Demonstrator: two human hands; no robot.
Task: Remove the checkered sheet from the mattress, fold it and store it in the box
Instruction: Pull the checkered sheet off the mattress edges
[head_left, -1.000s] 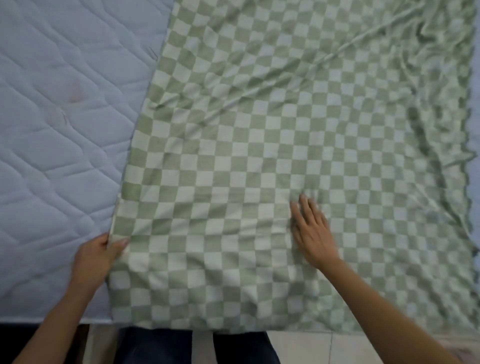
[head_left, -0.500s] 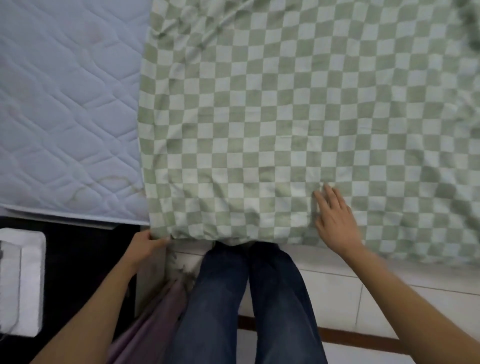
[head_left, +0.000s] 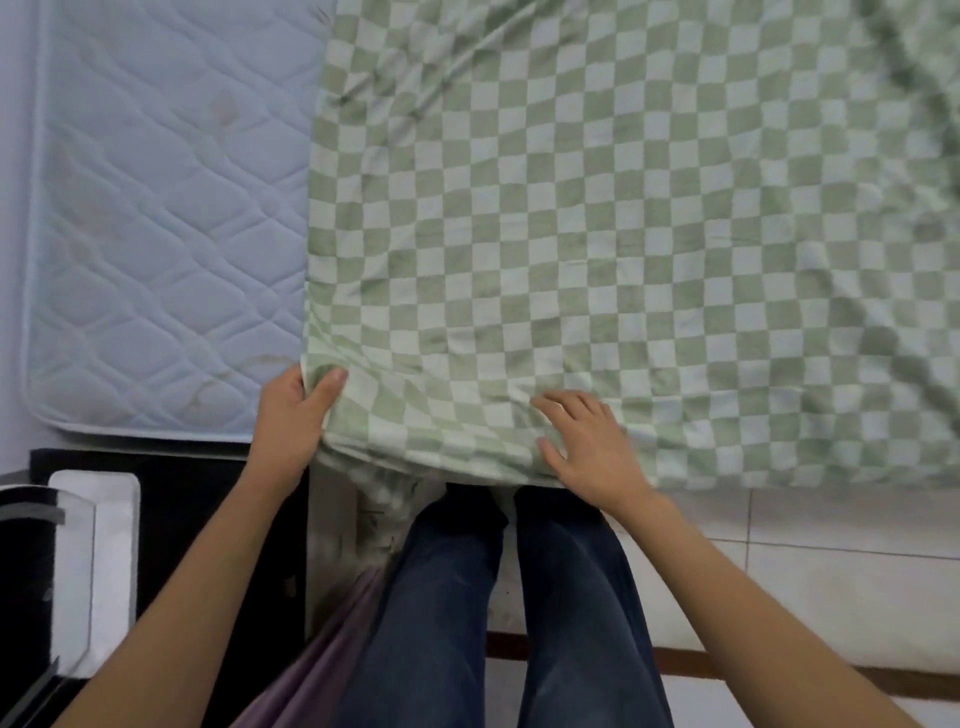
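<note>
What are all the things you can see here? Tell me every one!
checkered sheet: one, green and white, spread over the right part of the mattress, near edge hanging over
mattress: one, pale blue, quilted, bare on the left
whitish container: one, lower left on the dark surface, partly cut off
dark surface: one, black, below the mattress on the left
tiled floor: one, white, lower right
purple cloth: one, beside the left leg
legs: two, in blue jeans, bottom middle
left hand: one, grips the sheet's near left corner
right hand: one, fingers spread, rests on the sheet's near edge
</note>
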